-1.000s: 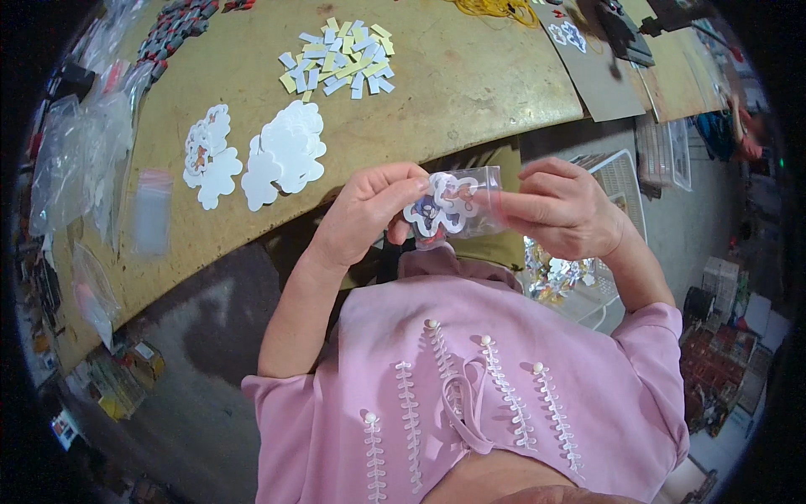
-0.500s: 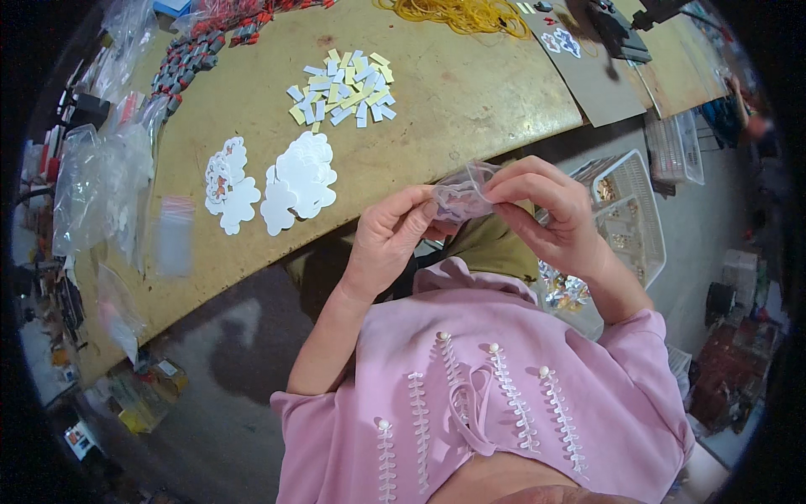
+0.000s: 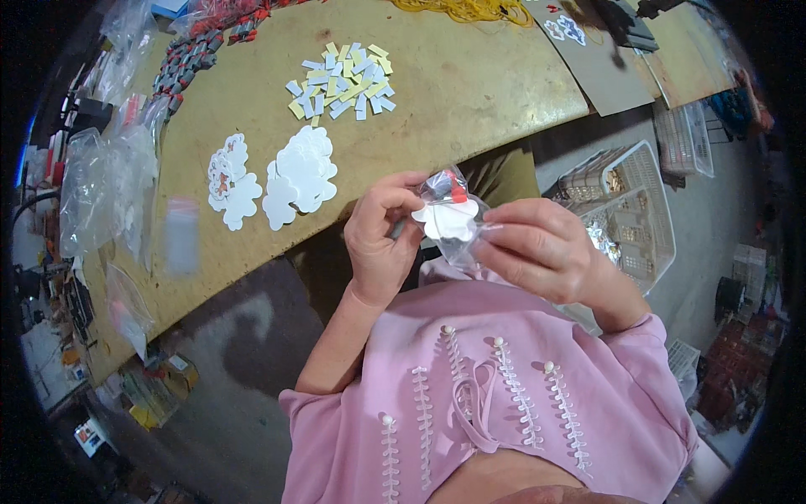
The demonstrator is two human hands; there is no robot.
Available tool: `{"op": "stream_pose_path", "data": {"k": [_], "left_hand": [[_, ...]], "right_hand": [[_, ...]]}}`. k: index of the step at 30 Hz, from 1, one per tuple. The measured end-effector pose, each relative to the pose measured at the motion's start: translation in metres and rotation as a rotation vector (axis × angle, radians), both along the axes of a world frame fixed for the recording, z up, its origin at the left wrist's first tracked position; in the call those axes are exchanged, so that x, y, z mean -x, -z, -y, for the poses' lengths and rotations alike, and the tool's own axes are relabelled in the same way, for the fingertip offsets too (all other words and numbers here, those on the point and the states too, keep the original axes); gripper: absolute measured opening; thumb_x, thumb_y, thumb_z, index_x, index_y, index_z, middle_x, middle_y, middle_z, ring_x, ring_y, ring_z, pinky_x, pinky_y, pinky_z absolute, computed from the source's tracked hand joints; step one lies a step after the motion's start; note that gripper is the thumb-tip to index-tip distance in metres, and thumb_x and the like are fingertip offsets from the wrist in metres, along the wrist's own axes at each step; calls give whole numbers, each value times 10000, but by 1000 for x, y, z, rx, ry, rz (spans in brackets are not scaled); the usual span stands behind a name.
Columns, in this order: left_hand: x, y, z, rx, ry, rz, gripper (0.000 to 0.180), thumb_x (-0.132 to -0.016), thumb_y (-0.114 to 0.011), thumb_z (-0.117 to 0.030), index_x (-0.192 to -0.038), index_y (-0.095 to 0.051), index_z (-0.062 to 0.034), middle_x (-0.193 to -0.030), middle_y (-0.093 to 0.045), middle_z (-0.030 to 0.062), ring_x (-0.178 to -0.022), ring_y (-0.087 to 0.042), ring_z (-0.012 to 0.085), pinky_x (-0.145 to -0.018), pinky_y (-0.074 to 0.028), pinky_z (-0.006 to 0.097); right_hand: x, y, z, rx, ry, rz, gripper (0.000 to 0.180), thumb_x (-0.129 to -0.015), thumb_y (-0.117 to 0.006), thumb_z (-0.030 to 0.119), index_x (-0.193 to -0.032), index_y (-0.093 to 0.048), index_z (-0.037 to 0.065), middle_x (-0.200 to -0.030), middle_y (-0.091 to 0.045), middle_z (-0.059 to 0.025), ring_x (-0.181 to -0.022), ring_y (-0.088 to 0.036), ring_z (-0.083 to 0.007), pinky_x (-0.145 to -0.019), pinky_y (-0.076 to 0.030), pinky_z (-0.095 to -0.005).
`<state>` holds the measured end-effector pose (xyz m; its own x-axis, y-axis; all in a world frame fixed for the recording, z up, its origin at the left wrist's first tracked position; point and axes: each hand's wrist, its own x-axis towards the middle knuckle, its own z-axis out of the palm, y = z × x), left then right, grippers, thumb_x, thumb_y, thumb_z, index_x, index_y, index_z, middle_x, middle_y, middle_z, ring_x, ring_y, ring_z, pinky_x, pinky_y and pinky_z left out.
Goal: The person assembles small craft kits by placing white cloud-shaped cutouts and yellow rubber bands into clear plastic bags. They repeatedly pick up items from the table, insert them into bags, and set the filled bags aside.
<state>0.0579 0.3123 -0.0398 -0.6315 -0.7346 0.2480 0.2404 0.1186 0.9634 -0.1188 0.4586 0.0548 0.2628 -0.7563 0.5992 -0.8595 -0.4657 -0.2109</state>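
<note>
White flower-shaped card [image 3: 450, 220] sits inside a small clear plastic bag [image 3: 457, 231], held up near the chest between both hands. Left hand [image 3: 379, 244] fingers are pinched on the bag's left edge; right hand [image 3: 544, 250] fingers are clamped on its right side. Farther left on the tabletop [image 3: 470, 92] lie more white cut-outs [image 3: 298, 172] and yellow and grey strips [image 3: 342, 80].

Small clear bag [image 3: 453, 220] partly covered by fingers of left hand [image 3: 382, 239] and right hand [image 3: 541, 252]; red item inside too small to be identified. Print on left white cutouts [image 3: 227, 181] unreadable. Plastic bags [image 3: 109, 193] at table [image 3: 470, 92] edge blurred, contents not made out. Basket [image 3: 621, 202] contents indistinct. Yellow bundle [image 3: 453, 8] cut off by top edge.
</note>
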Motion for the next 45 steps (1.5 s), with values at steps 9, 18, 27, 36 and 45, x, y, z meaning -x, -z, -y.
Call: {"op": "stream_pose_path", "data": {"k": [9,18,27,36,45], "left_hand": [[2,-11,8,403,-117,41,309,-764,-780,157,-958,-646,-43,-1182,-715,161,-996,-762,278,-855,-627,334],[2,-24,14,418,13,220,287,-787,-761,136,-982,-659,-48,-1030,-722,115,-892,-710,269,-763,-580,338],[28,-84,103,422,16,627,105,-943,-733,-59,-1039,-750,-22,-911,-720,94,-729,-647,162,-677,-512,297],[87,-61,177,782,30,727,152,-966,-732,-128,-1061,-748,-11,-889,-706,56,-766,-652,125,-713,-530,300],[86,-43,198,216,26,565,106,-941,-751,-69,-1026,-713,-18,-863,-627,-12,-697,-529,48,-631,-467,259]], "right_hand": [[8,14,-8,69,48,21,272,-722,-803,57,-986,-763,6,-1017,-683,-109,-963,-715,-293,-757,-618,-375],[12,18,-9,115,34,51,291,-724,-789,63,-1005,-756,-6,-1021,-683,-117,-957,-716,-297,-761,-618,-379],[16,27,-9,-213,173,130,261,-770,-716,109,-1019,-692,31,-1028,-648,-106,-1039,-669,-302,-889,-571,-403],[17,51,-16,-274,220,204,220,-785,-705,106,-998,-690,51,-986,-635,-76,-989,-656,-273,-834,-540,-392],[19,59,-15,-238,219,251,215,-794,-693,112,-998,-687,44,-993,-637,-84,-989,-659,-282,-844,-547,-396]]}}
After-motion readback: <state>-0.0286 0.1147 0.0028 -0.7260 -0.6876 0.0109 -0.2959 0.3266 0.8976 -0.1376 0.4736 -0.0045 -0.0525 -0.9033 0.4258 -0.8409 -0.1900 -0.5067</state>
